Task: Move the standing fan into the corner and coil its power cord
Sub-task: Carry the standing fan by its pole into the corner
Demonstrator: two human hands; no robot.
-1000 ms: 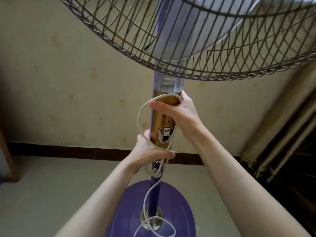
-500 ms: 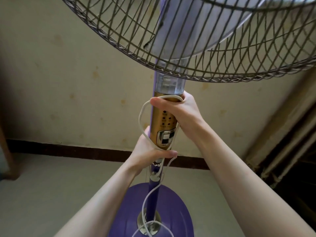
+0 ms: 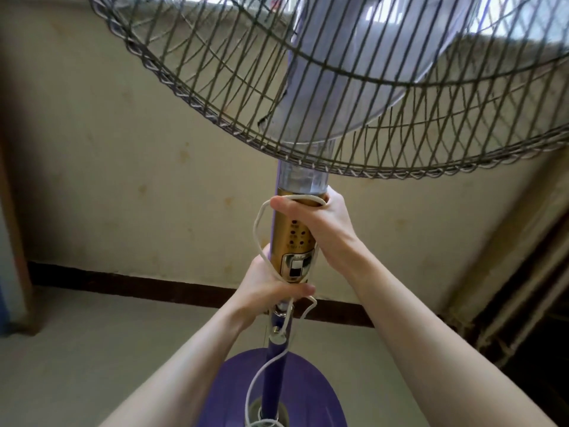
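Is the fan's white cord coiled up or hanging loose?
Mostly loose. The cord makes one slack loop, held against the pole by the right hand and left hand, then trails to the base.

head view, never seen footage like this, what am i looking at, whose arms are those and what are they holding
There is no machine here. A person wears a camera on the head, so this one picture looks forward and down along their own bare arms. The big wire cage at the top is the fan, seen close up. The right hand grips the top of its gold column, and the left hand grips the bottom end. A white cord loops between both hands, pinned against the column, and trails down to the purple base. Grey floor and a stained wall lie behind.
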